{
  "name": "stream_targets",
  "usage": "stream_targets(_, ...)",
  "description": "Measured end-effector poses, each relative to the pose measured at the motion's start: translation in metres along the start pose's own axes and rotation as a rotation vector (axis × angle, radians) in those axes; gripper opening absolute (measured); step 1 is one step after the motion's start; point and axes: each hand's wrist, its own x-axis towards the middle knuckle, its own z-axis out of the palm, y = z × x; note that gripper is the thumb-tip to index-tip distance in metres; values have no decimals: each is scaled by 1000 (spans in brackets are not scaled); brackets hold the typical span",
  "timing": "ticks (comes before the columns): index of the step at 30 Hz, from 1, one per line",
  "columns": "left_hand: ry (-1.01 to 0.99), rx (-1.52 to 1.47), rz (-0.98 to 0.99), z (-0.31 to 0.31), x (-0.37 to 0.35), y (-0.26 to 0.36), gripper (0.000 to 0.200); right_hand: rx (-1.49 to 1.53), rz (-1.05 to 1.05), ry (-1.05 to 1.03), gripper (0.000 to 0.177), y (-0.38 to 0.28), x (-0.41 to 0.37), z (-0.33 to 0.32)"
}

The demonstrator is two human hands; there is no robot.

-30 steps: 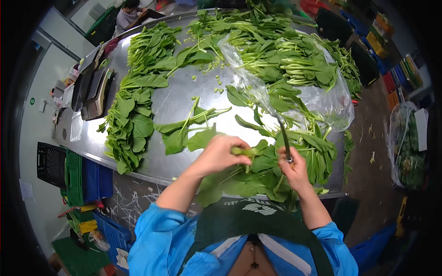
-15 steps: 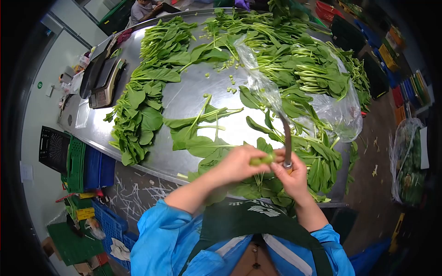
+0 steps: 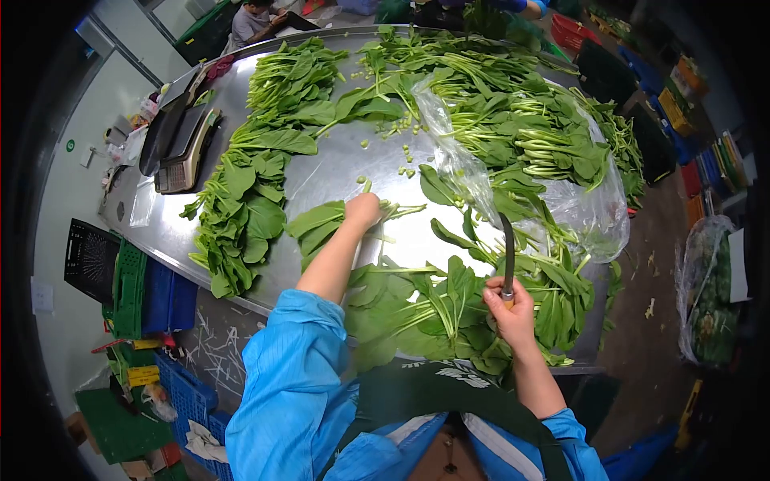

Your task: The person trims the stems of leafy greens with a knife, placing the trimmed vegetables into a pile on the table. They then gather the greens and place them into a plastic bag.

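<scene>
My right hand [image 3: 513,309] is wrapped round the wooden handle of a curved knife [image 3: 508,248], its dark blade pointing up and away from me. My left hand [image 3: 362,210] reaches out over the table onto a small bunch of leafy greens [image 3: 318,223]. Its fingers look curled round the stalks, though the fingertips are hidden; stems stick out to its right and one above. Nearer to me, loose leafy greens [image 3: 449,301] lie between my arms, beside the knife hand.
Leafy greens [image 3: 249,180] line the left of the metal table [image 3: 321,164]. A larger heap [image 3: 513,112] with clear plastic [image 3: 601,216] covers the right. Cut stem ends [image 3: 407,159] lie mid-table. A scale [image 3: 186,148] stands at the left; a person [image 3: 261,24] is beyond the table.
My left hand has left the knife and moved forward and left onto the small bunch. The green piece it held is gone from view. My right hand still holds the knife.
</scene>
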Motion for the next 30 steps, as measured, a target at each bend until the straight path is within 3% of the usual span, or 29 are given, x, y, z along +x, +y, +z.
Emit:
stream_targets(4,71,-83,124,-17,-29,7,30,-80,-23,71,16,-1,2,-13)
stream_targets(6,221,-398,254,-49,-68,27,24,-241,-96,120,16,-2,-1,-16)
stream_targets(7,204,-447,330,-66,-93,42,21,-238,-88,136,16,-9,-2,-14)
stream_targets(9,269,-461,572,-92,-137,71,21,-465,-248,-58,17,-33,-2,-5)
stream_targets(10,351,-425,736,-100,-155,81,22,-463,-241,-45,17,-41,-3,0)
stream_targets(13,380,-436,836,-113,-187,99,26,-634,-377,-105,19,-53,-3,8)
stream_targets(21,429,-416,897,-122,-203,107,26,-744,-255,-40,19,-36,-11,-21)
stream_targets(23,332,-714,881,-123,-198,94,22,-785,-180,11,17,-16,-9,-40)
stream_targets(24,338,-714,873,-124,-195,94,22,-786,-183,2,17,-16,-8,-39)
stream_targets(26,104,-1082,636,-124,-194,91,16,-277,-88,71,16,-14,-16,-30)
stream_targets(28,79,-1103,659,-121,-194,97,20,-225,-170,114,17,-25,-11,-16)
stream_targets(30,-12,-1594,670,-124,-194,101,26,-163,-251,100,21,-38,-7,-8)
